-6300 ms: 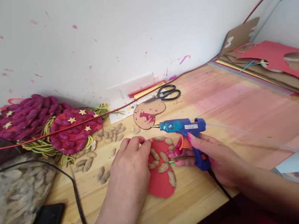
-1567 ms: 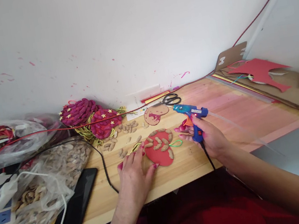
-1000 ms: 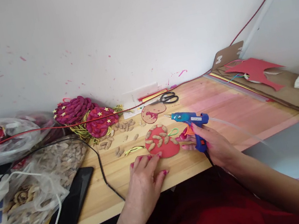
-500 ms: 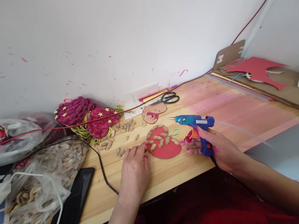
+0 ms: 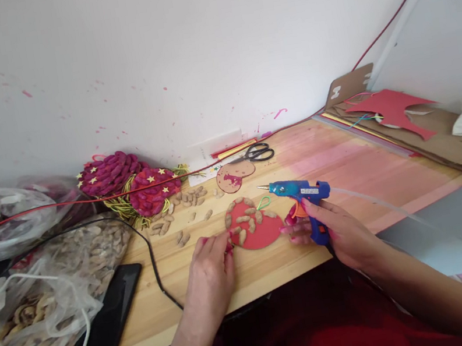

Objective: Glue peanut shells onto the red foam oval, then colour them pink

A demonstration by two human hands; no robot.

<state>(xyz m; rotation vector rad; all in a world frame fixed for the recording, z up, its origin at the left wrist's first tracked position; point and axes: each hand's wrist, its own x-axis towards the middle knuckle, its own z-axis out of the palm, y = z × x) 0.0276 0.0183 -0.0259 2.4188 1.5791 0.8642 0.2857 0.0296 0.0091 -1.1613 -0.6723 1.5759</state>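
A red heart-shaped card point(image 5: 263, 236) lies on the wooden table, with peanuts point(image 5: 251, 225) along its left lobe and across its middle. A green cord loop point(image 5: 263, 202) shows at its top notch. My left hand point(image 5: 212, 267) pinches the card's left edge; its fingertips sit close beside a peanut point(image 5: 235, 230) and partly hide the edge. In my right hand point(image 5: 337, 226) is a blue glue gun point(image 5: 298, 190), its metal nozzle pointing left above the card's right side. Some right-hand fingers reach the card's right edge; whether they touch it is unclear.
Loose peanuts point(image 5: 162, 227) and purple-red peanut ornaments point(image 5: 154, 191) lie back left. Behind the card are brown cut-outs point(image 5: 232, 178) and scissors point(image 5: 260, 151). A peanut bag point(image 5: 105, 241), black cable point(image 5: 153, 257) and phone point(image 5: 101, 333) are left; cardboard point(image 5: 451, 142) is right.
The heart card has turned slightly counterclockwise, and its peanuts and green loop have shifted with it. My right hand keeps hold of the glue gun. The view has moved a little.
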